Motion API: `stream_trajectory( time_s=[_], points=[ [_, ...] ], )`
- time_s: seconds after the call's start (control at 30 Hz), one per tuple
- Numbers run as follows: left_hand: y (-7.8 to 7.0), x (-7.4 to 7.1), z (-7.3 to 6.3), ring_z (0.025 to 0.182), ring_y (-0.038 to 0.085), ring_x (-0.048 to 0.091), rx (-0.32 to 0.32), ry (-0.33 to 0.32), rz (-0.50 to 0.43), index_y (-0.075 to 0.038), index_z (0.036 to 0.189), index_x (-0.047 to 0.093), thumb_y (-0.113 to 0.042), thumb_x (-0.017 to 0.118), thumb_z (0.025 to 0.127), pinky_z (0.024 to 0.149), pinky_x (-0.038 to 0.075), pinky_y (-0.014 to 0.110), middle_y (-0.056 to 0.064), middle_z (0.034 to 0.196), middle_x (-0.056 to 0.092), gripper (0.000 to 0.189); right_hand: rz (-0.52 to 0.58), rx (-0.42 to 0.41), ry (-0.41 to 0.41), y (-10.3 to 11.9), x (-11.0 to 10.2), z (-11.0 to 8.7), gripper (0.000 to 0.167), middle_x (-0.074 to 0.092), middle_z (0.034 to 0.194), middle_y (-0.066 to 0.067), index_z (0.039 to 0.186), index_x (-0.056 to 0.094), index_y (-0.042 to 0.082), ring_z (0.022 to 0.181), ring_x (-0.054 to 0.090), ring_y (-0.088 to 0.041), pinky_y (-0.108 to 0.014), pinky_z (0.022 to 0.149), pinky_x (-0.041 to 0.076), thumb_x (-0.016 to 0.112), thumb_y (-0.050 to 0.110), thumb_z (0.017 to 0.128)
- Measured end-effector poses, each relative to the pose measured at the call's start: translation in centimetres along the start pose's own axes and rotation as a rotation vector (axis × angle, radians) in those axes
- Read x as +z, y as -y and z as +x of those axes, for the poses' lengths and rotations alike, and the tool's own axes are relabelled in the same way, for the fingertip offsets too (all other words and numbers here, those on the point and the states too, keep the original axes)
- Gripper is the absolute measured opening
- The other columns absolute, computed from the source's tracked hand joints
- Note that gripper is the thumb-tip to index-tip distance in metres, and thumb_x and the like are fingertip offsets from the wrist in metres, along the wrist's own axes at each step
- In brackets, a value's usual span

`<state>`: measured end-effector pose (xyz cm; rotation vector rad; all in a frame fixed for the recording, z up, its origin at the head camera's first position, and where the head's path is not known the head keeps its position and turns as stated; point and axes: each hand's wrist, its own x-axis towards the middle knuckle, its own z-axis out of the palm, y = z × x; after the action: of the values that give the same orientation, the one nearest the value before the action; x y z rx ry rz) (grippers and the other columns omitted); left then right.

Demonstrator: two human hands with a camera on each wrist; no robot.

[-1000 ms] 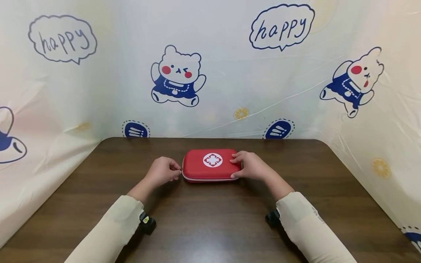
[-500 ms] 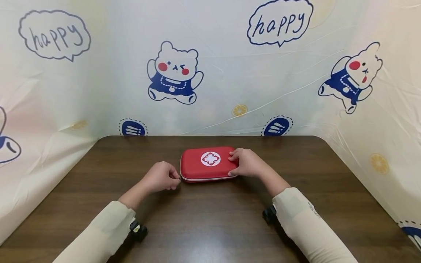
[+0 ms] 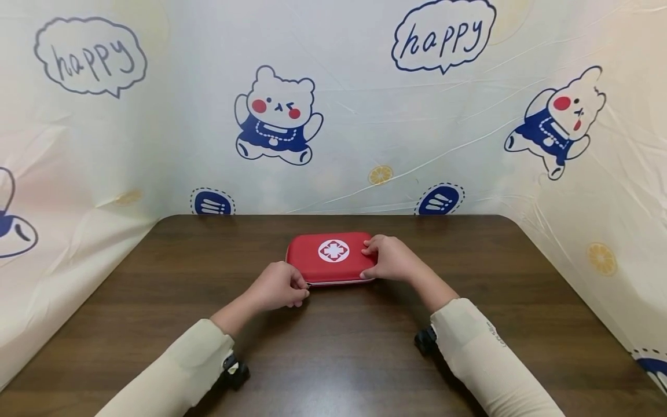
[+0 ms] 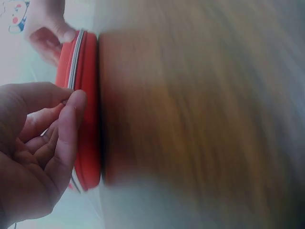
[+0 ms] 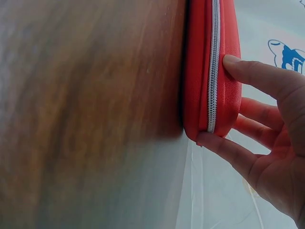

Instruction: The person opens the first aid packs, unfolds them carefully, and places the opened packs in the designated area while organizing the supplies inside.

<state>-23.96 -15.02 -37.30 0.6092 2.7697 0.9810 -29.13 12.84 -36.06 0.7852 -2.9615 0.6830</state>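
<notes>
A red zippered first-aid case (image 3: 307,258) with a white cross emblem (image 3: 333,251) lies flat on the wooden table. At its front left corner, my left hand (image 3: 278,286) pinches the small zipper pull (image 4: 65,101) between thumb and forefinger; the fingertips mostly hide it. My right hand (image 3: 393,259) grips the right end of the case, thumb on the front edge and fingers over the top and end. Silver zipper teeth (image 5: 213,71) run meshed along the front side in the right wrist view.
The brown table (image 3: 333,341) reaches back to a cloth backdrop (image 3: 354,116) printed with cartoon bears and "happy" bubbles. Black wrist devices (image 3: 237,373) are strapped below both sleeves.
My left hand has moved with the zipper pull from the case's left side round the corner onto the front edge, going right. My right hand keeps its grip; the case shifted slightly.
</notes>
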Motion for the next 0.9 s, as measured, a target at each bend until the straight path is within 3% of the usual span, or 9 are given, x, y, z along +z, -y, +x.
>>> stream_trajectory(
  time_s=[0.63, 0.8, 0.9],
  points=[
    [-2.6, 2.8, 2.0, 0.048, 0.007, 0.058, 0.091, -0.033, 0.013, -0.010, 0.069, 0.071, -0.009, 0.075, 0.084, 0.048, 0.051, 0.025, -0.010, 0.053, 0.059, 0.015, -0.021, 0.032, -0.008, 1.1, 0.4, -0.3, 0.059, 0.060, 0.127, -0.014, 0.119, 0.070, 0.004, 0.119, 0.054, -0.030, -0.043, 0.096, 0.049, 0.087, 0.032, 0.071],
    [-2.9, 2.9, 2.1, 0.048, 0.007, 0.058, 0.091, -0.015, -0.001, -0.010, 0.071, 0.072, -0.008, 0.074, 0.084, 0.048, 0.051, 0.024, -0.009, 0.052, 0.059, 0.014, -0.032, -0.002, -0.002, 1.4, 0.2, -0.5, 0.056, 0.062, 0.125, -0.015, 0.119, 0.070, 0.004, 0.116, 0.055, -0.029, -0.042, 0.096, 0.050, 0.086, 0.031, 0.072],
    [-2.6, 2.5, 1.9, 0.049, 0.009, 0.060, 0.090, 0.018, -0.030, -0.006, 0.074, 0.073, -0.006, 0.074, 0.084, 0.049, 0.052, 0.025, -0.006, 0.055, 0.061, 0.010, -0.041, -0.017, 0.015, 1.5, -0.2, -0.7, 0.051, 0.065, 0.115, -0.010, 0.113, 0.073, 0.006, 0.107, 0.058, -0.025, -0.039, 0.091, 0.052, 0.087, 0.032, 0.072]
  ],
)
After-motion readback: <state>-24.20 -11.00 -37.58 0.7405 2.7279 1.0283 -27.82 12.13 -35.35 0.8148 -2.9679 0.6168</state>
